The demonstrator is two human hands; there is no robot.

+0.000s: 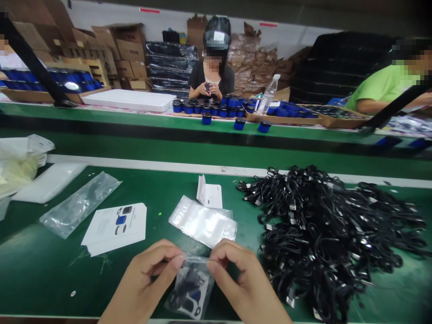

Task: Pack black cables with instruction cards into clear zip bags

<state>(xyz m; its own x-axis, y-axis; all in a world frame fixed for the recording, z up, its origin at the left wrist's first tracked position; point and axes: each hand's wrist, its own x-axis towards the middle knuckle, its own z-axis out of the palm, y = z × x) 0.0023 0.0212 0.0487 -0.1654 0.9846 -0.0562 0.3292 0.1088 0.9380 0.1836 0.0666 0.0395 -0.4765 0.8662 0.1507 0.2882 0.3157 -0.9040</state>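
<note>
A small clear zip bag (191,288) hangs between my hands near the table's front edge. Through its plastic I see a printed white leaflet and something dark, partly hidden. My left hand (148,274) pinches the bag's top left corner between thumb and forefinger. At the top right corner, my right hand (236,274) pinches it the same way. Just beyond my fingers lies a stack of flat clear zip bags (204,220), with a folded white leaflet (213,195) behind it. Left of my hands rests a pile of printed leaflets (116,227).
A large heap of black USB cables (313,229) covers the right side. At left lie a long clear plastic bag (81,204) and white plastic packaging (50,182). Across the green bench, several blue-and-black round items (216,109) stand near a water bottle (268,95); other people sit there.
</note>
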